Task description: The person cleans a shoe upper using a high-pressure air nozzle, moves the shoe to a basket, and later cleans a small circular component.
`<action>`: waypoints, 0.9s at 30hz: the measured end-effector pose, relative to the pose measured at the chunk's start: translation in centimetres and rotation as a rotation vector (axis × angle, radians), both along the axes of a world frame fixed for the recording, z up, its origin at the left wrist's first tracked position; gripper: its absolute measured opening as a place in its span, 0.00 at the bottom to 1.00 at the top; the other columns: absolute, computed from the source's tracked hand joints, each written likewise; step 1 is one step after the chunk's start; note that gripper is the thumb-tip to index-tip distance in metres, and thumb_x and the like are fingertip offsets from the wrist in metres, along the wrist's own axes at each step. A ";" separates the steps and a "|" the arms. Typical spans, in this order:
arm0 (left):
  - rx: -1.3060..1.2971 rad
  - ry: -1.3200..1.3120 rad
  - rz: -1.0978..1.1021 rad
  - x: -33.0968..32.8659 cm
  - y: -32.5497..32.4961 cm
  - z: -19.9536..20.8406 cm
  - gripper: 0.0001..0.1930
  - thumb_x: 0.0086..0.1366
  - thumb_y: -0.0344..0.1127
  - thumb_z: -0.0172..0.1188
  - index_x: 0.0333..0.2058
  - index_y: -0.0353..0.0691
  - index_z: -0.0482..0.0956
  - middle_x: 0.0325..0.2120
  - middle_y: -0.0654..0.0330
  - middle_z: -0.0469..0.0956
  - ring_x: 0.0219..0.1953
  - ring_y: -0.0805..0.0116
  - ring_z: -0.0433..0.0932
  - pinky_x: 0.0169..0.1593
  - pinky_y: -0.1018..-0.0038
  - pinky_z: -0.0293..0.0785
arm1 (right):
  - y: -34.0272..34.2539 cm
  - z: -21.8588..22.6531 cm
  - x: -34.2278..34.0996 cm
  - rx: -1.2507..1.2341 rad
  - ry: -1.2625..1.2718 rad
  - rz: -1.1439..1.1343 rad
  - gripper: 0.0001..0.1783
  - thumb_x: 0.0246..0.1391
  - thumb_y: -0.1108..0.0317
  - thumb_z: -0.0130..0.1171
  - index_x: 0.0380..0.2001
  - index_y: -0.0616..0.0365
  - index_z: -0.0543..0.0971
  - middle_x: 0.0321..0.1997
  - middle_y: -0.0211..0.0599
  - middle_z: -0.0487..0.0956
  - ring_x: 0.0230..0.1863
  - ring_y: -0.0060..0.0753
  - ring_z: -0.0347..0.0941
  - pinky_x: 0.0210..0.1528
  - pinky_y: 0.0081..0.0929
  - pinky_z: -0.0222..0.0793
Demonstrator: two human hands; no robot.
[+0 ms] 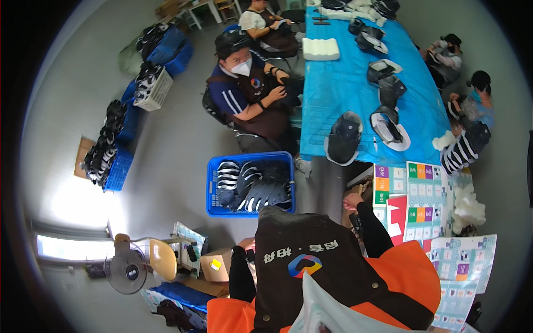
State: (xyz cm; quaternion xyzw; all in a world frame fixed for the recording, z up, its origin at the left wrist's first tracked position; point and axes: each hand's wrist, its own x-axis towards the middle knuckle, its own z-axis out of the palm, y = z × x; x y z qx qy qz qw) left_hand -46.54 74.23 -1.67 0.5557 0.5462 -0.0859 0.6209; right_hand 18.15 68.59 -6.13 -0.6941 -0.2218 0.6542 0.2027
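Observation:
My left hand [246, 244] is low beside the brown apron [288, 244], near a cardboard box [216, 265]. The apron's edge hides most of its fingers, and I cannot see anything in it. Out to the other side, my right hand [351, 201] is by the near end of the blue-covered table, next to printed sheets. Its fingers look curled in, and whatever they might hold is hidden. Ahead of the apron, a blue plastic basket [209, 188] on the floor holds dark and black-and-white striped fabric pieces [261, 195].
On the blue-covered table [327, 83] lie several dark caps or shoe-like pieces [344, 136] and a white foam pillow [321, 49]. A masked person [244, 89] sits left of it; others sit around. Crates [119, 169] line the left floor, near a fan [126, 269].

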 end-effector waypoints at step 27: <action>-0.112 0.044 0.050 -2.6 -4.6 -1.9 0.10 0.71 0.40 0.58 0.36 0.39 0.78 0.24 0.57 0.78 0.22 0.65 0.77 0.26 0.62 0.74 | -2.5 1.3 -5.3 -0.309 -0.183 0.166 0.15 0.63 0.57 0.54 0.34 0.55 0.82 0.33 0.38 0.88 0.36 0.39 0.87 0.33 0.41 0.77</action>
